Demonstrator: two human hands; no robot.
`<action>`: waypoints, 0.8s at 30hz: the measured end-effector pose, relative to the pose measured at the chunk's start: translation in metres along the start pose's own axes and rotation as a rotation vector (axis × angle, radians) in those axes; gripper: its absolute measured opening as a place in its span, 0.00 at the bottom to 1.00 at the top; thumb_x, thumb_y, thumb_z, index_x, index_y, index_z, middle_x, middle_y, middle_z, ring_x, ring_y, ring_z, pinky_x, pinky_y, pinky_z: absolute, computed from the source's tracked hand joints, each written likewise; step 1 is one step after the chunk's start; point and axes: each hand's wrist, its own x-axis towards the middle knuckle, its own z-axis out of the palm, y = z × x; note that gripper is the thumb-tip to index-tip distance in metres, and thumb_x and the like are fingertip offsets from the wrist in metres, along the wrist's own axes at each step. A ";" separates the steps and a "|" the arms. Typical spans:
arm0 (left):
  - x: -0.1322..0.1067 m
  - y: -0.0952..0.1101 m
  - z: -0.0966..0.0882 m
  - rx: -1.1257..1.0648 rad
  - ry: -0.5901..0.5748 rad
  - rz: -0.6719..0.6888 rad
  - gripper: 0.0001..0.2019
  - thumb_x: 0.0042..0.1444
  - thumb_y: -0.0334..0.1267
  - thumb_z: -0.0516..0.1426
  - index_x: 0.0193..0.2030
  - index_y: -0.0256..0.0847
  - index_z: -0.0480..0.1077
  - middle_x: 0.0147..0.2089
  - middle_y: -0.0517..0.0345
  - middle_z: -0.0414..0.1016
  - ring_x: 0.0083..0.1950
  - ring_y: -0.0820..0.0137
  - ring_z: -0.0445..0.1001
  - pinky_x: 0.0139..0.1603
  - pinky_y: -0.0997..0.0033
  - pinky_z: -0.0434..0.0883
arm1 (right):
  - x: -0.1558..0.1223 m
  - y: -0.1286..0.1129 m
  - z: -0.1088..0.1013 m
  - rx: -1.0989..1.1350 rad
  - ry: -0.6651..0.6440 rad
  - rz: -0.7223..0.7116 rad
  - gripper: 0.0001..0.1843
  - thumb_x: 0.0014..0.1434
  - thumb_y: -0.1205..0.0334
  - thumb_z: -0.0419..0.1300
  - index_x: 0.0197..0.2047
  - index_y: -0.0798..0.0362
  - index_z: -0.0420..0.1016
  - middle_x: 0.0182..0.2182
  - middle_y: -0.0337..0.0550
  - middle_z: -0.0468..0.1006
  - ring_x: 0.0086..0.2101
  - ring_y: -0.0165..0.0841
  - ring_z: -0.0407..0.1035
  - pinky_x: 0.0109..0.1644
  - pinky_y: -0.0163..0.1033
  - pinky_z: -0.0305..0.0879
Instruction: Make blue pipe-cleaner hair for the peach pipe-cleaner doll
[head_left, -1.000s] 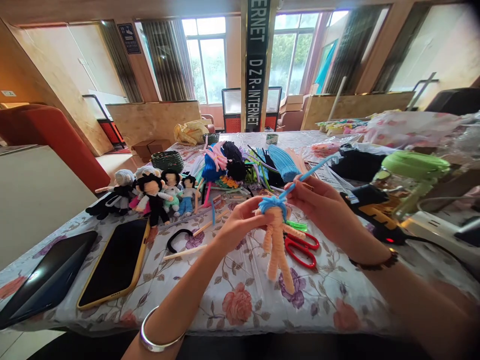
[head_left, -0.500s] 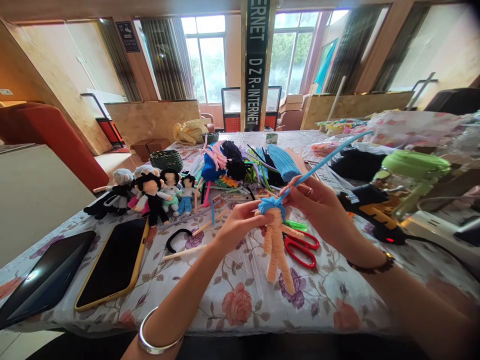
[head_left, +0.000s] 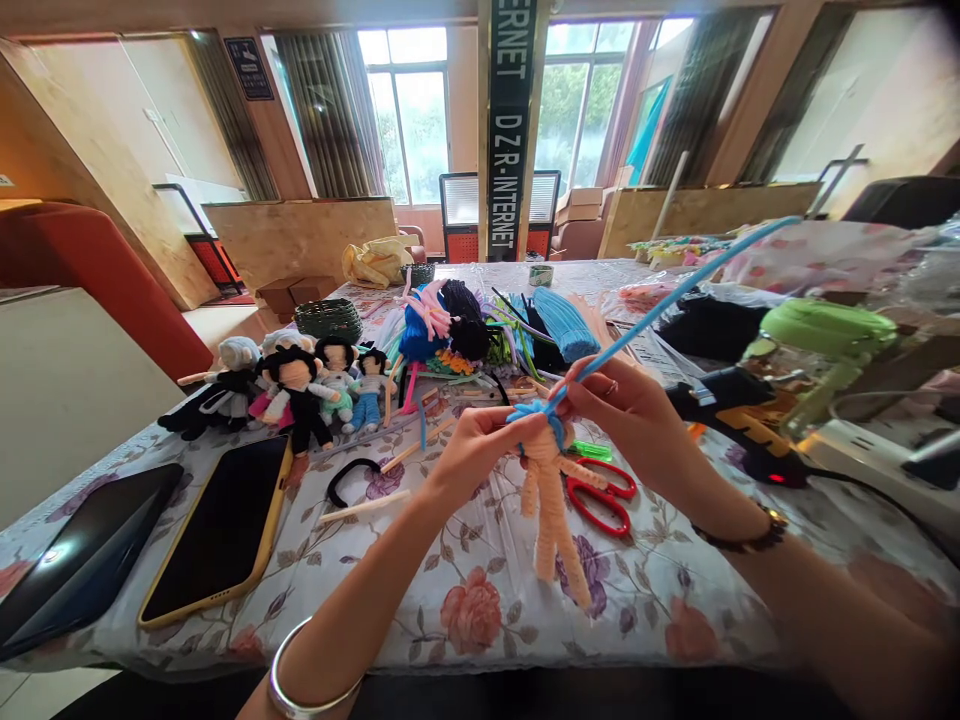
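Note:
A peach pipe-cleaner doll (head_left: 551, 500) with blue hair hangs upright above the tablecloth, its legs pointing down. My left hand (head_left: 472, 445) is closed on the doll's head, thumb and fingers pinching it from the left. Between the thumb and fingers of my right hand (head_left: 619, 405) is a blue pipe cleaner (head_left: 675, 296), gripped close to the head; its long free end slants up to the right. The inner end meets the blue hair, partly hidden by my fingers. Behind the doll lie red-handled scissors (head_left: 607, 500) and a bright green item (head_left: 591, 450).
Finished dolls (head_left: 300, 385) sit at the left behind a yellow-cased phone (head_left: 221, 530) and a dark tablet-like device (head_left: 90, 555). Pipe-cleaner bundles (head_left: 562, 322) lie at the back. On the right are a glue gun (head_left: 750, 430) with a red light and a green lamp-like object (head_left: 825, 325).
The blue pipe cleaner's free end has swung up and farther right. The doll has tilted slightly, with its legs lower, and my left fingers now cover more of its head.

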 end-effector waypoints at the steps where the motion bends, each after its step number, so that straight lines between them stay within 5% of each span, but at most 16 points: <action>1: 0.000 0.000 0.000 -0.001 0.004 0.002 0.17 0.47 0.48 0.62 0.33 0.33 0.78 0.28 0.55 0.73 0.31 0.71 0.69 0.33 0.71 0.64 | 0.000 0.000 0.000 0.000 0.000 0.001 0.05 0.57 0.58 0.61 0.36 0.49 0.70 0.27 0.35 0.75 0.30 0.28 0.70 0.39 0.36 0.68; 16: -0.007 0.014 0.003 -0.135 0.000 -0.018 0.10 0.41 0.36 0.66 0.33 0.38 0.77 0.31 0.59 0.75 0.30 0.75 0.68 0.32 0.76 0.62 | -0.003 -0.005 0.004 0.081 0.007 0.006 0.03 0.56 0.60 0.61 0.35 0.48 0.71 0.29 0.35 0.76 0.31 0.27 0.70 0.37 0.35 0.67; 24: -0.011 0.020 0.009 -0.178 0.027 -0.047 0.18 0.38 0.35 0.66 0.40 0.39 0.74 0.34 0.58 0.75 0.33 0.72 0.70 0.32 0.75 0.62 | -0.004 -0.010 0.007 0.122 0.068 0.061 0.08 0.55 0.60 0.62 0.37 0.49 0.67 0.25 0.33 0.74 0.28 0.26 0.69 0.35 0.33 0.66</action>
